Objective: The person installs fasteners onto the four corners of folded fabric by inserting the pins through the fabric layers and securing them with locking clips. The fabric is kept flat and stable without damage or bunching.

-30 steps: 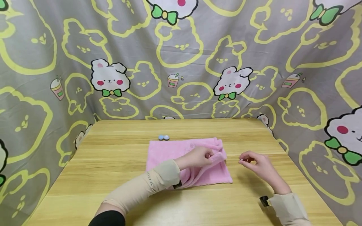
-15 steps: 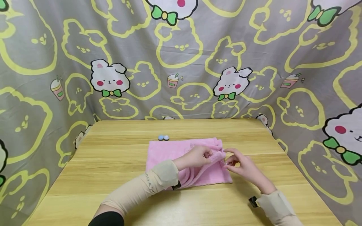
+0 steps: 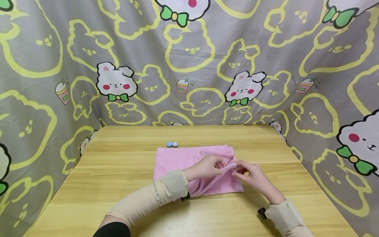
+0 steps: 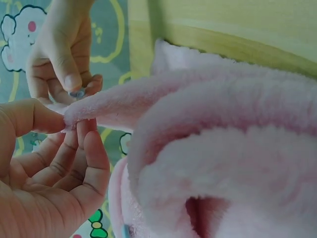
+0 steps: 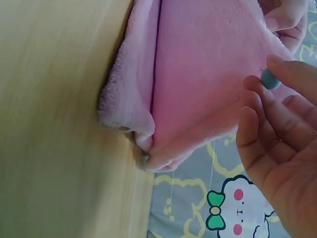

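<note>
A pink plush cloth [image 3: 174,156] lies folded in layers on the table. My left hand [image 3: 207,165] pinches a raised edge of its upper layer between thumb and fingers, as the left wrist view also shows. On the other side of that edge, my right hand [image 3: 251,174] pinches a small blue-grey rounded button [image 5: 270,78] between thumb and forefinger. In the right wrist view this button is right against the cloth's edge; whether it is fastened there I cannot tell. A small teal bit [image 4: 125,231] shows on a lower fold in the left wrist view.
Two small round pieces, one blue [image 3: 169,144] and one whitish [image 3: 175,144], sit side by side just behind the cloth. The wooden table [image 3: 118,158] is bordered by a grey patterned curtain [image 3: 142,49] at the back and sides.
My right hand has moved left from beside the cloth to its raised edge, bringing the button with it. The left hand keeps its pinch almost in the same spot.
</note>
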Action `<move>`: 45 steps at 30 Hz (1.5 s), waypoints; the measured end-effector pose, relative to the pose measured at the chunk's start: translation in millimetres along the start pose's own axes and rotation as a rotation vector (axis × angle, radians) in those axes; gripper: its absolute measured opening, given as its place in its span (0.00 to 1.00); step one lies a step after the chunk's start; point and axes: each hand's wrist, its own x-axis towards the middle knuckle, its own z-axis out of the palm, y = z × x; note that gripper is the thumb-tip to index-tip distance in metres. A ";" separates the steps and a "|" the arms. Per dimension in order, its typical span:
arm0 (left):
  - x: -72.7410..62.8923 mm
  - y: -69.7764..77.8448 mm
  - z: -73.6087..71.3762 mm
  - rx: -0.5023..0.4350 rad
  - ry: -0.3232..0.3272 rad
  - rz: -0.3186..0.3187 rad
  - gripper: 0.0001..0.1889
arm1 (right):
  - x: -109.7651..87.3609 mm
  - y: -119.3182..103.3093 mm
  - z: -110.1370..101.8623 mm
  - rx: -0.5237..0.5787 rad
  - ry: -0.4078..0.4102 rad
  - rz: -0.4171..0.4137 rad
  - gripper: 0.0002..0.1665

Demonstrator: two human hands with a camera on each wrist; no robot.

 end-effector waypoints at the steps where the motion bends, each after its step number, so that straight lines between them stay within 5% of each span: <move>1: -0.2 -0.3 0.6 0.003 -0.002 0.009 0.08 | -0.4 0.0 0.4 -0.001 0.007 -0.001 0.19; 7: -2.8 -0.1 2.3 0.004 -0.008 0.049 0.11 | -0.7 0.3 2.6 0.007 0.053 -0.037 0.17; 15: -5.7 1.8 1.2 0.029 -0.009 0.067 0.13 | -0.9 7.7 8.6 -0.013 0.095 -0.196 0.21; 23: -8.1 4.2 2.8 0.044 -0.028 0.007 0.15 | -1.0 8.6 11.2 -0.080 0.109 -0.266 0.21; 38: -9.9 7.2 9.6 0.219 -0.087 0.082 0.19 | 2.5 3.0 12.3 -0.117 0.147 -0.371 0.23; 45: -13.0 10.4 1.5 0.300 -0.089 0.111 0.18 | 2.3 3.1 12.2 -0.137 0.152 -0.396 0.19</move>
